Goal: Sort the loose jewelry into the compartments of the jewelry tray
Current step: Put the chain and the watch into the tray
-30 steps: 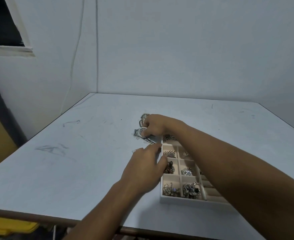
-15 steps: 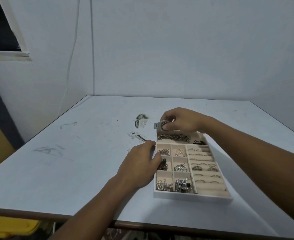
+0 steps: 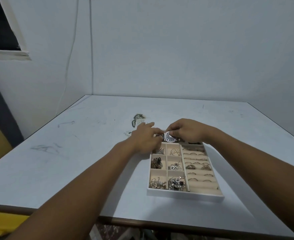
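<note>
over the far end of the jewelry tray (image 3: 184,194) the right hand (image 3: 187,131) pinches a dark-faced watch (image 3: 169,137) by its case. the left hand (image 3: 145,138), close against it, seems to grip the strap. loose pieces (image 3: 137,118) lie on the tabletop (image 3: 73,161) just beyond, in 2 small clusters.

Dim, cool, even light is washing the wall (image 3: 177,49) and table (image 3: 73,170), the jewelry tray (image 3: 186,194) is throwing a soft shadow rightward (its small contents are reading only as grainy smudges), and the wide lens is bending the frame's edges.
</note>
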